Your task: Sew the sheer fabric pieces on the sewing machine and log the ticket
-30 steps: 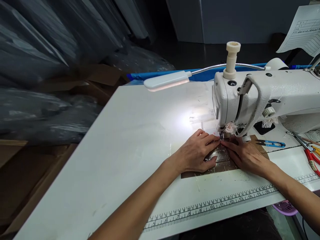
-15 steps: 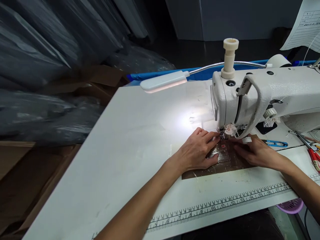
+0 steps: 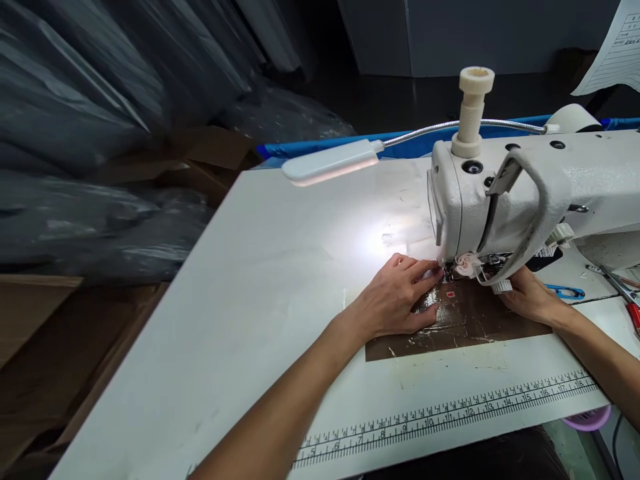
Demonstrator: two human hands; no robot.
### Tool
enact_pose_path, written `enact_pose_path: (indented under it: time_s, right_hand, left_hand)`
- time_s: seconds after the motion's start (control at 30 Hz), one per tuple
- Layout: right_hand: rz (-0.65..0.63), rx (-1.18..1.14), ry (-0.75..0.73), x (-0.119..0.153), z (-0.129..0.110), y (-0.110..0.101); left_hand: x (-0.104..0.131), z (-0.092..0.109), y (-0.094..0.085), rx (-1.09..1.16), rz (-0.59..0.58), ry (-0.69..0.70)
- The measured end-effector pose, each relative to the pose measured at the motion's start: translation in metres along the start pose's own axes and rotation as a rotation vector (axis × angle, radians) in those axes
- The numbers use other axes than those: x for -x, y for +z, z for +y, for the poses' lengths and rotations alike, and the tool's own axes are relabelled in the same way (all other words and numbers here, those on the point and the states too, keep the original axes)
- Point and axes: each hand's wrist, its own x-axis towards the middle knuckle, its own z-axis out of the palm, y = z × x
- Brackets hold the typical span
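Beside the presser foot [image 3: 449,273] of a white sewing machine [image 3: 457,200], my left hand [image 3: 400,297] lies flat. Its thumb is spread and its fingertips reach close to the needle area; any small piece under them cannot be made out. Beneath it is a shiny brown sheet [image 3: 480,320], scuffed and bearing a small red mark. My right hand [image 3: 531,297] rests at the sheet's right side, its fingers largely hidden behind the machine's head and guard. A pale pink ruffled bit of fabric [image 3: 468,265] hangs by the needle.
A white lamp [image 3: 330,162] on a bendable neck lights the table [image 3: 265,267]. Along the front edge runs a printed ruler [image 3: 450,420]. Blue thread snips [image 3: 567,292] and red-handled scissors [image 3: 634,313] lie at the right. Cardboard boxes [image 3: 90,347] and plastic-wrapped goods stand left.
My right hand has moved right, away from the needle area, uncovering more of the brown sheet. My left hand stays almost in place. The view has shifted slightly.
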Motion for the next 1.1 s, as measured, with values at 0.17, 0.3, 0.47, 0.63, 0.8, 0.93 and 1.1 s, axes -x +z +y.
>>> enact_pose_path:
  time_s: [0.17, 0.3, 0.47, 0.63, 0.8, 0.93, 1.1]
  right_hand:
    - [0.004, 0.029, -0.02, 0.003, -0.003, 0.001]
    - [0.063, 0.053, 0.0, 0.003, -0.002, 0.004]
    - [0.11, 0.06, -0.029, 0.003, -0.003, 0.008]
    - [0.097, 0.097, -0.065, 0.009, -0.004, 0.01]
    - [-0.05, 0.205, -0.139, 0.017, -0.02, -0.001]
    - [-0.295, 0.168, -0.182, 0.034, -0.054, -0.026]
    - [-0.184, 0.157, -0.242, 0.082, -0.076, -0.052]
  left_hand:
    - [0.002, 0.001, 0.004, 0.02, 0.04, -0.036]
    - [0.0, 0.003, 0.002, 0.053, 0.012, -0.076]
    - [-0.001, 0.005, 0.0, 0.063, -0.071, -0.175]
    - [0.0, 0.005, 0.003, -0.021, -0.034, -0.228]
    - [0.002, 0.009, 0.007, -0.05, 0.056, -0.243]
    - [0.0, 0.007, 0.005, -0.127, 0.18, -0.161]
    - [-0.022, -0.024, -0.018, -0.238, 0.103, -0.113]
